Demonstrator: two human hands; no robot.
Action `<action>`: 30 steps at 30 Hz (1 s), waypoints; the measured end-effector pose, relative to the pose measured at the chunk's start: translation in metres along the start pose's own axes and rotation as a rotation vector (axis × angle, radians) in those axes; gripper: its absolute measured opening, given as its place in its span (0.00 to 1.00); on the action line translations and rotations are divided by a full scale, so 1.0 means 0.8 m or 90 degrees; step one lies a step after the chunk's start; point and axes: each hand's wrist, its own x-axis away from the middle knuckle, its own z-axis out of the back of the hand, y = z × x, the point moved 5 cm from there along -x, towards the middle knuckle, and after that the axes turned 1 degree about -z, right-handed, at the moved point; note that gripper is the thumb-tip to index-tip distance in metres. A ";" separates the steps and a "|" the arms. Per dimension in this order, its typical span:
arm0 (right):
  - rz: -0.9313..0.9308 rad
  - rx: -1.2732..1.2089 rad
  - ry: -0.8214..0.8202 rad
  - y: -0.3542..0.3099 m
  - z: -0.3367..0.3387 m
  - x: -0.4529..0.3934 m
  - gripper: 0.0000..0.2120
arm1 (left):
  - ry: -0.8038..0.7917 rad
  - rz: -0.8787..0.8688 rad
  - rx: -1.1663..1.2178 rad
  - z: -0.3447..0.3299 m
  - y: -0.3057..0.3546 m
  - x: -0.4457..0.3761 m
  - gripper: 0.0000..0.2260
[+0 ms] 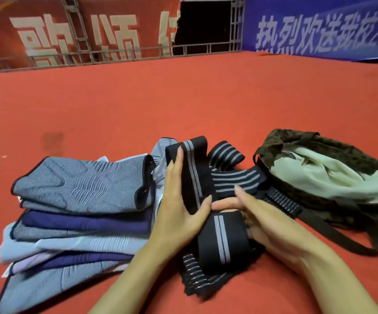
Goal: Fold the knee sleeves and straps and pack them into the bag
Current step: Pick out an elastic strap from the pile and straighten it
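Observation:
A stack of several grey, navy and pale-blue knee sleeves [81,200] lies on the red carpet at the left. In the middle, a black strap with grey centre stripes [222,239] runs up and over between my hands. My left hand [179,200] presses flat against its upper part, thumb under it. My right hand [256,211] grips the same strap at the fold, fingers curled around it. More black straps with grey stripes [231,175] lie tangled behind and below. At the right lies a dark patterned bag [319,193], open, with pale green lining [315,175].
The red carpet [183,98] stretches far ahead. At the back stand a metal truss fence [124,53], a red banner [47,30] and a blue banner [319,26]. The bag's black shoulder strap [351,241] loops out on the carpet at right.

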 end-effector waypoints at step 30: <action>0.150 0.315 0.279 0.010 0.033 -0.024 0.14 | -0.243 0.095 0.454 0.012 0.051 -0.019 0.33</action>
